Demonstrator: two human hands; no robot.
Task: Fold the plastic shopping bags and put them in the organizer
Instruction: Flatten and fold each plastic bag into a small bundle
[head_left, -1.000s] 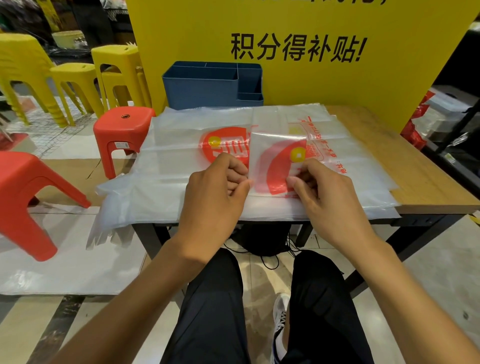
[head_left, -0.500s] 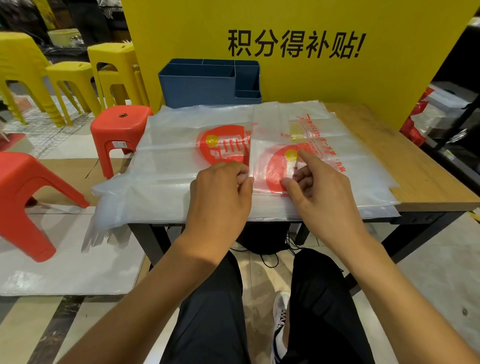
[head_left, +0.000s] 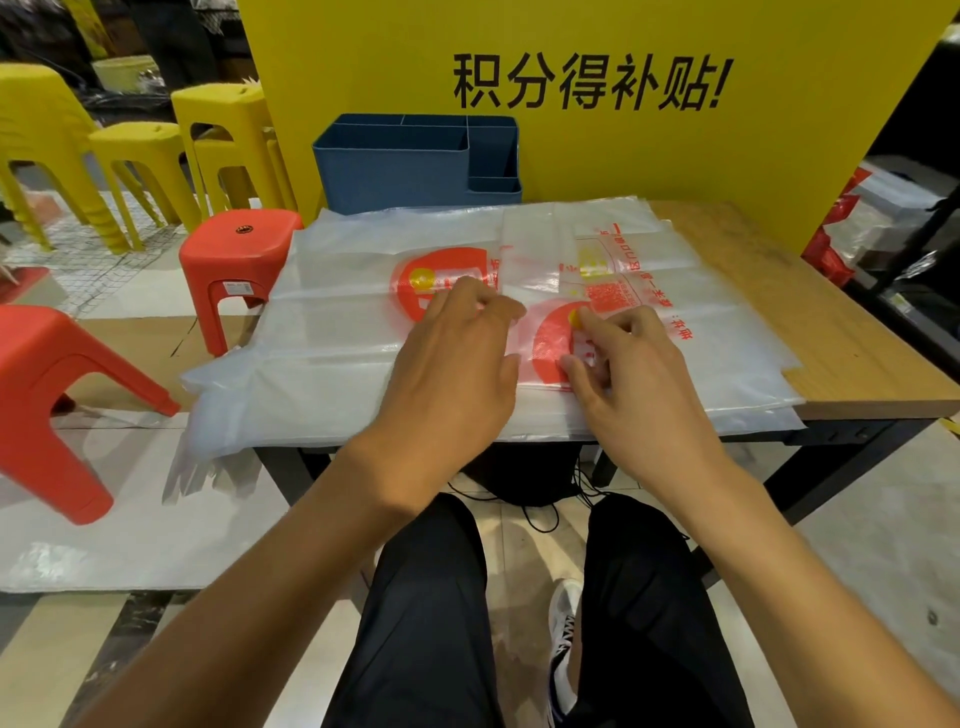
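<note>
- Bags (head_left: 332, 364) lie flat in a stack over the table (head_left: 810, 332), their left end drooping past the edge; a folded strip (head_left: 550, 249) of the top one runs down the middle.
- Your left hand (head_left: 457, 374) rests on that strip, fingers loosely bent and pressing the plastic.
- Your right hand (head_left: 631, 374) sits just beside it, thumb and fingers pinching the strip over its red print.
- Behind the stack, the blue organizer (head_left: 400, 166) stands against the yellow board (head_left: 779, 156).
- Red stools (head_left: 239, 260) and yellow stools (head_left: 223, 130) stand at your left.
</note>
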